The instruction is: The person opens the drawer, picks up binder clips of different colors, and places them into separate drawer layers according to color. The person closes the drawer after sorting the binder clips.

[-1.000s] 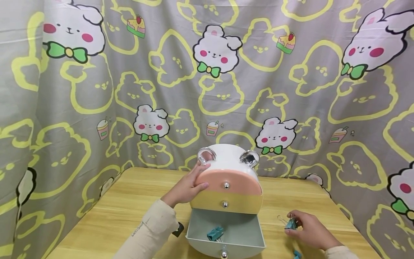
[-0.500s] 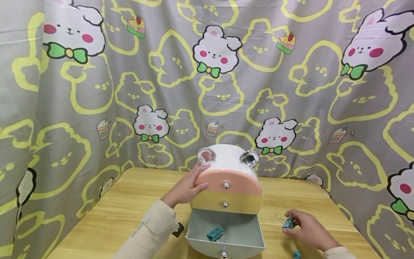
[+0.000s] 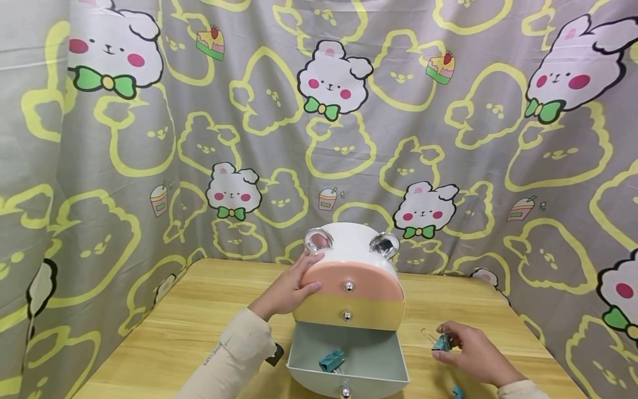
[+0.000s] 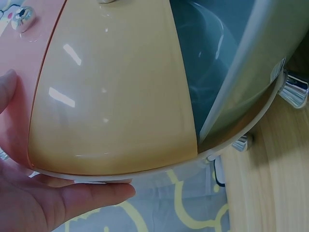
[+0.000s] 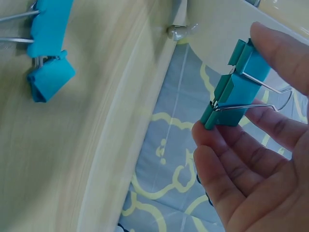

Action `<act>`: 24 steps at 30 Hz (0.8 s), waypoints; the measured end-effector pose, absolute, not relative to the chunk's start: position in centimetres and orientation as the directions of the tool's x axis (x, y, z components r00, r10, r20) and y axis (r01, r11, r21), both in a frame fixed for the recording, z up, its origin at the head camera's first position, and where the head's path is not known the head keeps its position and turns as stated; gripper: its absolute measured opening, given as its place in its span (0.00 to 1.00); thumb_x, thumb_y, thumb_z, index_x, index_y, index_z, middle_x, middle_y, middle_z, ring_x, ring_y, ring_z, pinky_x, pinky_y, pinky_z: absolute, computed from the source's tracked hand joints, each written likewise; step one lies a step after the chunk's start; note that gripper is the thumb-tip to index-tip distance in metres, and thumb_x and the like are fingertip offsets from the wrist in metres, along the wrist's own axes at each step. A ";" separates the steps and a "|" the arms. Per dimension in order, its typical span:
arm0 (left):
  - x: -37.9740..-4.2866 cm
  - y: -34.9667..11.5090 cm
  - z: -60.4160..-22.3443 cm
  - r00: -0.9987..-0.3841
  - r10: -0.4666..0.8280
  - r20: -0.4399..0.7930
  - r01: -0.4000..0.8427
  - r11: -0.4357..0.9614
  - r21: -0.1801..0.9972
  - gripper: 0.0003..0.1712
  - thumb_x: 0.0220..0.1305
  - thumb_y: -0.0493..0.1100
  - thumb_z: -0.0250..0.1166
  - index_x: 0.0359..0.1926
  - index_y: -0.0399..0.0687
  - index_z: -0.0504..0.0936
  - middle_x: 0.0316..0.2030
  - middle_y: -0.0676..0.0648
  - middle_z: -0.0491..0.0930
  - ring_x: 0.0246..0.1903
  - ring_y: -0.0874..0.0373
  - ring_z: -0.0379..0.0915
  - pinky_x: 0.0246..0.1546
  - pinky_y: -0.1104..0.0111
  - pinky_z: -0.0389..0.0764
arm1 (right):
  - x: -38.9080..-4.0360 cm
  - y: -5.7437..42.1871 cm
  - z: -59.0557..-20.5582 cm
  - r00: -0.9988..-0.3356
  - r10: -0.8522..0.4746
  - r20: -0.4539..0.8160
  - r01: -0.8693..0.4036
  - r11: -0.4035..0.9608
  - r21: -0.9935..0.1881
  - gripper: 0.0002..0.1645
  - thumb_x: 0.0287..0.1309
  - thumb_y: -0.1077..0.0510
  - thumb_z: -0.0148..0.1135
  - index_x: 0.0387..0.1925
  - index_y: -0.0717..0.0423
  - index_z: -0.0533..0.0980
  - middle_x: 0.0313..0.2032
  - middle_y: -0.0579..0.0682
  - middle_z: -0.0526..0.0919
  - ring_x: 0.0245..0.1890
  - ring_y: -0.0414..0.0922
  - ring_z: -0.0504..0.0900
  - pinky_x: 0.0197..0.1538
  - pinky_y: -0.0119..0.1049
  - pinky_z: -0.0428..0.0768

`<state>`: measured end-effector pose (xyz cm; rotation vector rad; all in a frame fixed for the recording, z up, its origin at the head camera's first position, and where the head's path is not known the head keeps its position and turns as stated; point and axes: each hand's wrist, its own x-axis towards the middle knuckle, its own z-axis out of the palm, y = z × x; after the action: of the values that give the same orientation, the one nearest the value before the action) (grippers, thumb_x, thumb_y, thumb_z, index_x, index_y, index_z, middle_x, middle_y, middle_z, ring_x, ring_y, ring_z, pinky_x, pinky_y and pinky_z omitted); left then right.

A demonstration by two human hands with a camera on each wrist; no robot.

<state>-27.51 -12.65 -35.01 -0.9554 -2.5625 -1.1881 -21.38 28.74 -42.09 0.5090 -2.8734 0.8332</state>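
Observation:
A small drawer organizer (image 3: 351, 239) with silver ears stands on the table. Its bottom drawer (image 3: 374, 354) is pulled out, and a teal binder clip (image 3: 331, 360) lies inside. My left hand (image 3: 286, 288) rests on the organizer's left side. The thumb touches the pink top drawer front, while straight fingers (image 4: 101, 193) lie along the side wall in the left wrist view. To the right of the organizer, my right hand (image 3: 473, 354) pinches another teal binder clip (image 5: 256, 67) between thumb and fingertips. One wire handle of that clip sticks out to the left.
More teal binder clips (image 5: 50, 26) lie on the table below my right hand, partly cut off by the frame. A black object (image 3: 274, 354) sits left of the drawer, partly behind my sleeve. A patterned curtain (image 3: 279, 144) surrounds the wooden table (image 3: 199, 310).
My right hand has shifted slightly left with the binder clip, toward the pulled-out drawer. The left hand and the organizer stay where they were.

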 end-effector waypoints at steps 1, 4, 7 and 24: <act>-27.5 -12.7 -35.0 -0.786 0.483 0.386 0.606 0.483 0.632 0.36 0.68 0.48 0.62 0.73 0.57 0.58 0.75 0.38 0.40 0.70 0.35 0.46 0.60 0.37 0.57 | -21.4 28.7 -42.1 -0.936 -0.291 0.199 -0.352 0.795 -0.494 0.29 0.52 0.45 0.72 0.47 0.61 0.77 0.32 0.41 0.79 0.32 0.35 0.77 0.36 0.39 0.78; -27.5 -12.7 -35.1 -0.791 0.480 0.380 0.600 0.487 0.635 0.36 0.68 0.48 0.62 0.73 0.57 0.57 0.75 0.39 0.40 0.70 0.36 0.46 0.60 0.38 0.57 | -21.3 28.5 -42.0 -0.933 -0.294 0.209 -0.360 0.795 -0.489 0.30 0.51 0.44 0.72 0.47 0.61 0.77 0.31 0.40 0.79 0.31 0.34 0.76 0.36 0.40 0.78; -27.5 -12.7 -35.1 -0.789 0.481 0.383 0.604 0.486 0.632 0.36 0.68 0.48 0.62 0.73 0.57 0.58 0.75 0.39 0.41 0.70 0.36 0.46 0.60 0.38 0.57 | -21.2 28.4 -41.8 -0.932 -0.294 0.211 -0.361 0.795 -0.488 0.30 0.52 0.44 0.72 0.47 0.62 0.77 0.32 0.41 0.79 0.31 0.34 0.76 0.36 0.40 0.78; -27.6 -12.7 -35.1 -0.789 0.479 0.384 0.603 0.488 0.631 0.36 0.68 0.48 0.62 0.72 0.59 0.58 0.75 0.39 0.42 0.71 0.38 0.44 0.61 0.38 0.56 | -21.0 27.9 -41.0 -0.941 -0.292 0.173 -0.339 0.772 -0.538 0.33 0.52 0.41 0.71 0.48 0.62 0.77 0.36 0.44 0.81 0.34 0.37 0.80 0.40 0.45 0.80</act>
<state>-27.59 -12.67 -35.08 -0.9427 -2.5717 -1.1852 -20.97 27.94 -40.96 0.5137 -2.8818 0.8976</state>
